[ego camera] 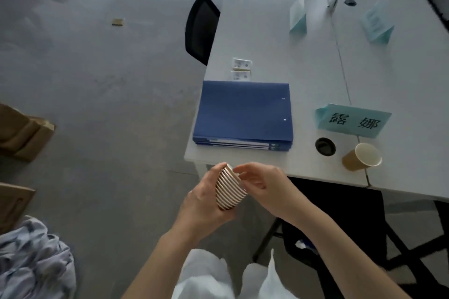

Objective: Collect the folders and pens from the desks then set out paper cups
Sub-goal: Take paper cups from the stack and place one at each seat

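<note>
Desk (315,75): carrying the folders, name cards and one cup; seats are apparently being laid out.
Folders (243,111): blue stack lying at the near corner, seemingly gathered for removal.
Left hand (206,199): wrapping round the nested cup stack (229,187), holding it off the desk edge.
Right hand (262,182): pinching the top rim, likely peeling one cup free.
Placed cup (362,156): brown, white inside, standing beside the grommet (325,146).
</note>
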